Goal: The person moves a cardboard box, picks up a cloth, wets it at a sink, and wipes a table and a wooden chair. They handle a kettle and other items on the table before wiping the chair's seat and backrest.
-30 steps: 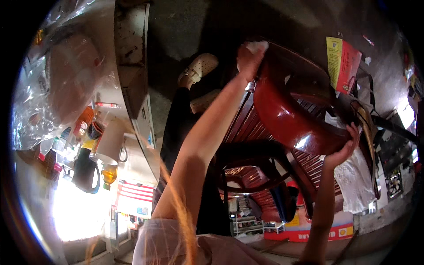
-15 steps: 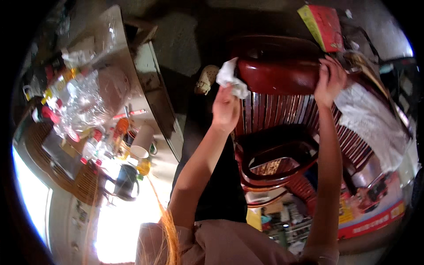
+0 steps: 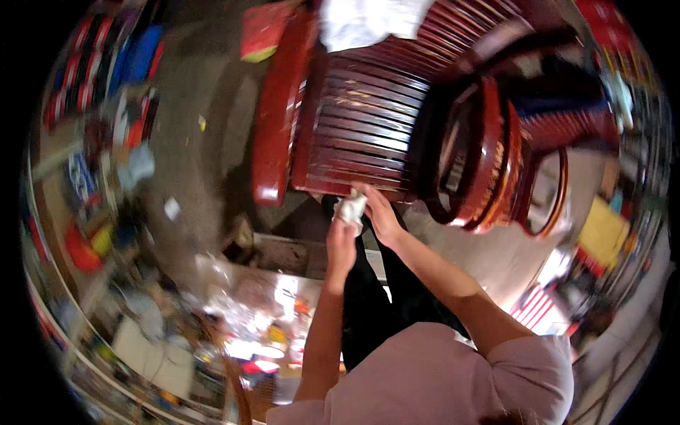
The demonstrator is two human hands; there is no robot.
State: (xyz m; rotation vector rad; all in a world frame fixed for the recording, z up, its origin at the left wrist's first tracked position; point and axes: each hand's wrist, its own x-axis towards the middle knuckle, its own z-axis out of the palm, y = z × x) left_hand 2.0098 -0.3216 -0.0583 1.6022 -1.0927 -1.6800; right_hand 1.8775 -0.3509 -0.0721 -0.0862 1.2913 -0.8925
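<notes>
A crumpled white cloth (image 3: 352, 207) is bunched between my two hands, in front of the slatted wooden bench. My left hand (image 3: 341, 244) grips it from below. On its right side, the fingers of my right hand (image 3: 381, 218) close against the same cloth, slightly smeared by motion. Just beyond my hands lies the front edge of the dark red bench seat (image 3: 361, 134). Its glossy broad armrest (image 3: 275, 134) runs along the left. A larger white cloth (image 3: 372, 25) is draped over the far part of the bench.
Right of the seat stands rounded dark red wooden furniture (image 3: 496, 163). A red and yellow bag (image 3: 265, 32) lies on the floor beyond the armrest. Clear plastic and bottles (image 3: 244, 312) crowd a table at lower left. Cluttered shelves line the far left.
My view has swung round, so the bench now lies ahead and the cluttered table at lower left. My right hand has left the armrest and joined my left at the small cloth.
</notes>
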